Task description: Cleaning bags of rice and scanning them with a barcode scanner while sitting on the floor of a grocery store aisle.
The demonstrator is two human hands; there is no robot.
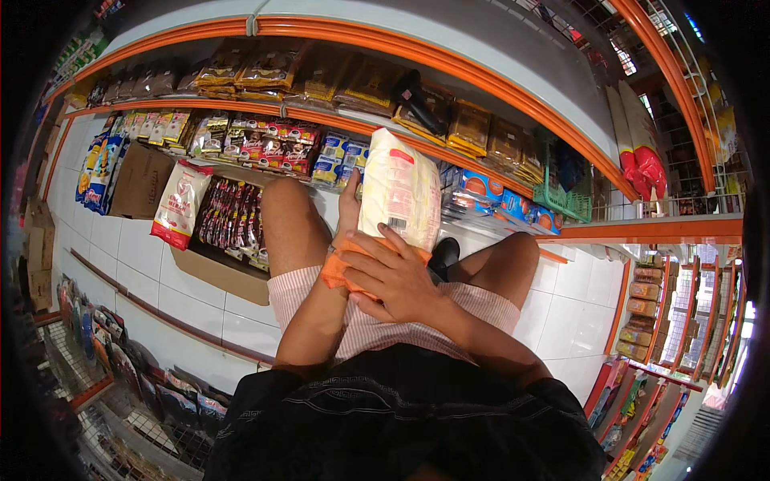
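Observation:
A plump white-and-yellow plastic packet stands tilted between my knees, with its printed panel and barcode facing me. My left hand lies along the packet's left side and supports it; part of the palm is behind the packet. In my right hand is an orange cloth, pressed against the packet's lower end and over my left wrist. To the left, a white-and-red packet leans on an open cardboard box of small dark sachets.
Ahead runs a shelf with an orange edge, holding brown packs and a black object. A green plastic basket stands at its right. Another carton sits left on the white tiled floor. Racks of goods stand behind me.

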